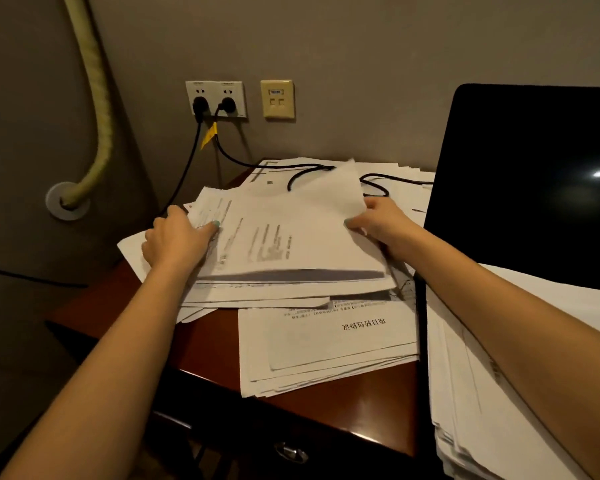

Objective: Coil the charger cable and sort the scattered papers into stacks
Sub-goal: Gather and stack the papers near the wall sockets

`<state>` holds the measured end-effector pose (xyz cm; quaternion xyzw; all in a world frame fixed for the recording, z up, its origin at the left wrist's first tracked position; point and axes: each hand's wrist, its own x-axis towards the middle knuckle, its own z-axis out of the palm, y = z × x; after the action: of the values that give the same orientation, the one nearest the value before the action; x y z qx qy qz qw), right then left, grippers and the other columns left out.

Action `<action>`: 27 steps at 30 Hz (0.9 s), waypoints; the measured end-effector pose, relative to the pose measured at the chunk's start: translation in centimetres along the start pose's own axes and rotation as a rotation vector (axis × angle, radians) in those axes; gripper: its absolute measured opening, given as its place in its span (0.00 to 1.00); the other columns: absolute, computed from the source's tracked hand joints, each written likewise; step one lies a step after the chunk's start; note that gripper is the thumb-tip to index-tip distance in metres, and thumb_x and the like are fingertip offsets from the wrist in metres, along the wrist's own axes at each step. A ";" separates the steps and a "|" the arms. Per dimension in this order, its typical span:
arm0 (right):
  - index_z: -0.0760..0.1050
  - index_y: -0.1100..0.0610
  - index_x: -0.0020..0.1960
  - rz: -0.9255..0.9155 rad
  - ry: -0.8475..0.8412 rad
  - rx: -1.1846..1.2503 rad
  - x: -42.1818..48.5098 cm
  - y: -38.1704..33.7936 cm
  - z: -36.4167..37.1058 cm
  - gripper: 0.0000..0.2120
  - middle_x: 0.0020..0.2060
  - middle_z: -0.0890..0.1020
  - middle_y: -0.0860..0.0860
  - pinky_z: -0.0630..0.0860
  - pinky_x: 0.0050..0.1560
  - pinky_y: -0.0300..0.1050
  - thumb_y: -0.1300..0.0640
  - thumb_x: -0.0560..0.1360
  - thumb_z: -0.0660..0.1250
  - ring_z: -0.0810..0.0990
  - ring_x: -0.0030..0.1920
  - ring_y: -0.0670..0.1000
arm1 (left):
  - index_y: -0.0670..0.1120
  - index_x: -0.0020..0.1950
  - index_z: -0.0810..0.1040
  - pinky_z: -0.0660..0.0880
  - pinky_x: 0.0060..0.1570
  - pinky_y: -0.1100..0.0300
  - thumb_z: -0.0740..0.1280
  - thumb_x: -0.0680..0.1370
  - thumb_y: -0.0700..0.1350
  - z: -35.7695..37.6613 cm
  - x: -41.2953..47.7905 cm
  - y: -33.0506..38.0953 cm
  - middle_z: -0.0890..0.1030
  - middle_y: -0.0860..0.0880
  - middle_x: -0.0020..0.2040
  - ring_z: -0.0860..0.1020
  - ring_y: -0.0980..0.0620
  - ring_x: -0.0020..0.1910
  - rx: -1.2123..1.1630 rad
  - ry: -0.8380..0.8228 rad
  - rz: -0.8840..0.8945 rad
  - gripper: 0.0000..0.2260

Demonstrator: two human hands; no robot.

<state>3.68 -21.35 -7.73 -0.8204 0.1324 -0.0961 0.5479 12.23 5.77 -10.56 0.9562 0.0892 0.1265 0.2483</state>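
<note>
Mid-sort at a reddish wooden desk point(205, 344), under dim light. Left hand point(174, 240) clamped on the left edge of a sheaf of printed papers point(291, 237), thumb on top, fingers curled at the margin. Right hand point(378, 223) pinching the opposite edge, thumb over, fingers underneath, with the far corner of the top sheet point(336, 188) lifted. Beneath the sheaf, a looser heap point(274, 294) of fanned-out sheets. Just in front, a squarer stack point(326, 344) with a printed heading. To the right, a taller pile point(471, 393) beside a dark laptop screen point(534, 185).

Charger cable point(312, 167) not yet coiled: plugged into the wall socket point(215, 98), draped across the rear papers point(388, 171), looping partly behind the raised sheet and off toward the laptop (far end out of sight).

Likely handling, judged from this view: light, limp, slick paper, apt to slide apart or sag if held at one corner only. Best gripped as here, at two opposite edges, then tapped square on the desk. Thin, flexible cable lying over the rear sheets, so probably wise to lift it clear first, taking hold at the plug body rather than tugging the cord, to avoid dragging the papers underneath off the desk.
</note>
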 end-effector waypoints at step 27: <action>0.71 0.61 0.60 -0.339 0.613 0.019 -0.5 0.1 0.4 0.11 0.46 0.75 0.51 0.68 0.28 0.24 0.67 0.80 0.55 0.72 0.37 0.40 | 0.40 0.67 0.68 0.72 0.58 0.47 0.72 0.68 0.66 -1.0 0.4 2.2 0.75 0.41 0.61 0.73 0.41 0.59 0.026 -0.223 -0.037 0.39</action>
<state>3.31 -20.89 -7.96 -0.7587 0.1517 -0.4288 0.4663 12.57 4.40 -8.51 0.9657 0.0801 0.0137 0.2467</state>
